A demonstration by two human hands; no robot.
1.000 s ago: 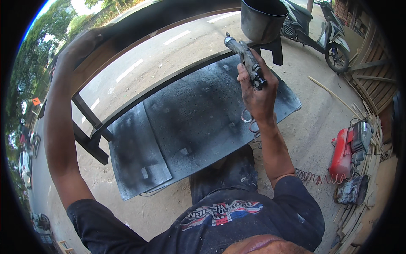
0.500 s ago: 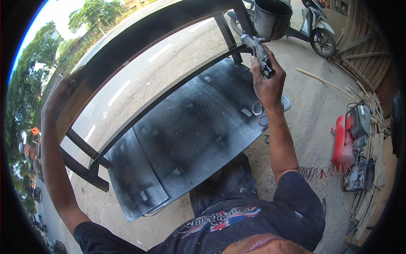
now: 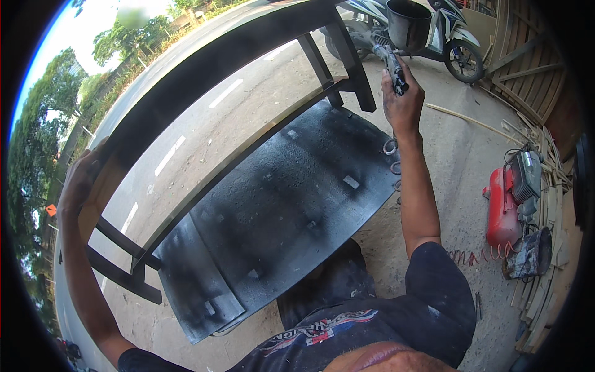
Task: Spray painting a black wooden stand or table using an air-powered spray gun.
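A long black-painted wooden frame with legs [image 3: 212, 56] and some bare brown wood at its left end is held up over a dark, paint-mottled board [image 3: 266, 229]. My left hand [image 3: 82, 175] has its fingers wrapped on the frame's long top plank, near the left end. My right hand [image 3: 403, 102] grips a paint-smeared spray gun [image 3: 390, 65], which has a large dark metal cup [image 3: 408, 25] above it and stands just right of the frame's right legs. A coiled hose [image 3: 390, 147] hangs below the gun.
A parked scooter [image 3: 462, 56] is beyond the gun. Wooden slat panels [image 3: 527, 80] and stacked offcuts [image 3: 558, 248] line the right side, near a red compressor [image 3: 502, 204]. A thin stick [image 3: 458, 115] lies on the ground. A road with trees runs along the far left.
My right hand and spray gun have moved up and right, clearing the frame's right legs. My left hand has shifted down and left with the frame's left end.
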